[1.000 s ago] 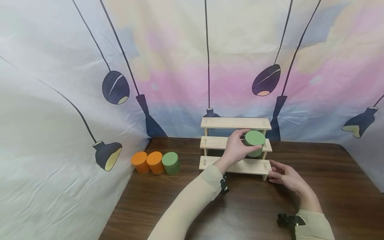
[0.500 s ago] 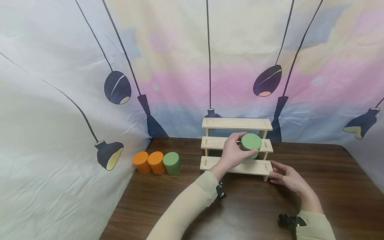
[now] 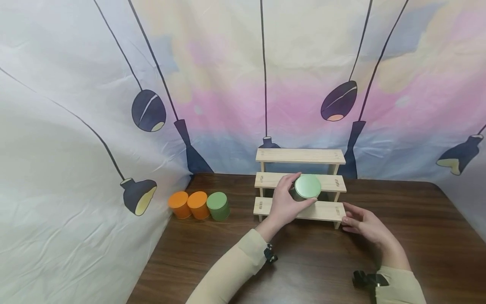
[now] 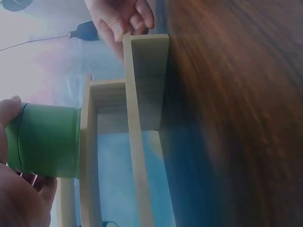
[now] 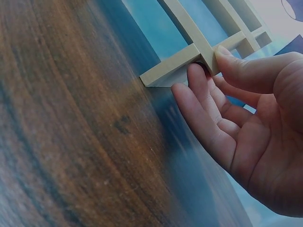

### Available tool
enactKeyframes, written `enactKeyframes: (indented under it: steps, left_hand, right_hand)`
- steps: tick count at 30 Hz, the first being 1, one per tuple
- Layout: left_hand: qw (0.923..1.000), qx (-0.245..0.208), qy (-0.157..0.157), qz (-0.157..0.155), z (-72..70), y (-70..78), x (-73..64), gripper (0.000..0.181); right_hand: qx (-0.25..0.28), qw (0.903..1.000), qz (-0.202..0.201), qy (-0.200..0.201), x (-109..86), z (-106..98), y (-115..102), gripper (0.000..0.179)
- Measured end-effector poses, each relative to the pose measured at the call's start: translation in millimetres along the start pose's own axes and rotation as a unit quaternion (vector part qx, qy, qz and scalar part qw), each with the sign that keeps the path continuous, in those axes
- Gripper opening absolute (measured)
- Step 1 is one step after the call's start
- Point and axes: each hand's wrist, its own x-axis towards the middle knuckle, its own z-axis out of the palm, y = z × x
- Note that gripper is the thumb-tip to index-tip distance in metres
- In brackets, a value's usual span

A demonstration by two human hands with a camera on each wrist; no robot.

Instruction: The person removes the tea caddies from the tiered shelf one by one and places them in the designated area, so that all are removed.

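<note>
My left hand (image 3: 285, 202) grips a green lidded tin (image 3: 308, 187), thumb on the near side and fingers round the far side. In the left wrist view the base of the tin (image 4: 49, 141) is right at the middle board (image 4: 87, 156) of a three-tier wooden stand (image 3: 300, 156). The tin stands upright. At the stand's right front corner, my right hand (image 3: 366, 223) pinches the end of the lowest board (image 3: 322, 211). The right wrist view has its thumb (image 5: 232, 64) on the board's end and the fingertips curled beneath.
Two orange tins (image 3: 178, 205) and another green tin (image 3: 218, 207) stand side by side on the left of the dark wooden table (image 3: 303, 270). A printed cloth (image 3: 228, 84) with painted lamps hangs close behind the stand.
My left hand has slid the green tin leftward along the stand, from near the right end toward the middle. The right hand stays at the same corner.
</note>
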Motion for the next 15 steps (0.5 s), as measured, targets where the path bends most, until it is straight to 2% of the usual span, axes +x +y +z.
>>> enactKeyframes:
  steps: [4,11,15]
  left_hand:
    - [0.9997,0.001,0.021,0.010,-10.1,-7.5,-9.1,0.077]
    - [0.9985,-0.018,0.051,-0.012,-33.5,-20.4,-27.2,0.076]
    - [0.9970,-0.038,0.066,-0.012,-49.9,-27.9,-37.7,0.077]
  right_hand:
    - [-0.001,1.0000,-0.001,-0.001,1.0,0.3,-0.1,0.068]
    - [-0.006,1.0000,0.005,-0.002,2.8,-0.1,-1.3,0.069]
    - [-0.009,0.9999,0.006,-0.003,2.5,-0.6,-0.4,0.069]
